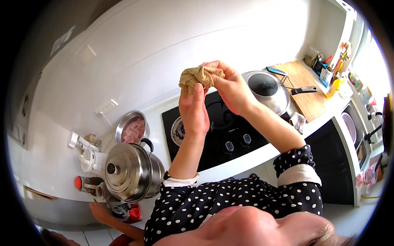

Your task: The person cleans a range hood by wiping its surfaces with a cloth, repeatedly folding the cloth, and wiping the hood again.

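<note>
A crumpled tan cloth point(199, 78) is bunched between my hands, raised above the black gas cooktop point(221, 153). My left hand point(193, 112) grips it from below, the thumb pressed up against the fabric. From the right side, my right hand point(232, 84) pinches its edge between thumb and fingers. Behind my right forearm sits a pan with a steel-rimmed glass lid point(281, 98). One burner point(177, 131) shows beside my left wrist. The cloth's underside is partly hidden by my fingers.
Left of the cooktop stand a large lidded steel pot point(127, 172) and a metal bowl of raw meat point(133, 130). Jars point(88, 184) line that counter, near another person's hand point(100, 213). A wooden cutting board point(301, 82) lies at right, by a small rag point(298, 121).
</note>
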